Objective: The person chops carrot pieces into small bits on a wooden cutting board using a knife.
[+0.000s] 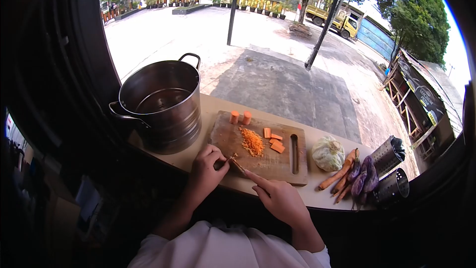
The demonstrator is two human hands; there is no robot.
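A large metal pot [173, 126] stands on the surface [210, 103] to my left. To my right I have a pale cabbage [328, 153], purple eggplants [371, 173] and two metal holders [386, 159] with holes. Outside, I see dark posts [234, 10], potted plants [254, 5], a yellow truck [348, 26] and a stall [421, 92] near a leafy tree [414, 15].

The stockpot [176, 126] is smooth, glossy metal. The cutting board [270, 168] is wood, its face matt; the tabletop [315, 197] beneath looks smooth and matt. Both perforated canisters [388, 158] are shiny metal. The shirt [223, 248] is matt cloth, the eggplants [371, 178] glossy-skinned.
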